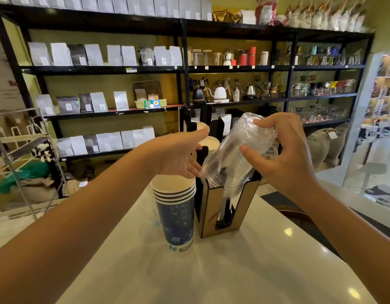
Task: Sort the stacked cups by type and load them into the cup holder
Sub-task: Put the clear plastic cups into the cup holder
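This is a coffee shop with a retail side. Black metal shelving (183, 69) fills the wall from ten to two o'clock, stocked with rows of labelled coffee bags (93, 54), and at one o'clock with gooseneck kettles (219, 94), moka pots, glass jars and drippers carrying small price tags. Burlap sacks (321, 148) sit at three o'clock, and a white counter (233, 270) at six o'clock carries a stack of paper cups (175, 207) and a cup holder (224, 207).

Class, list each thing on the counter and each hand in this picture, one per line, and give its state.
Clear cups: nested, upside down, tilted, rims at the holder's front slot.
Blue cups: stacked upright on the counter, beside the holder, not loaded.
Holder: upright; white cups in a slot behind.
Right hand: grip shut on clear cups.
Left hand: open, holding nothing.
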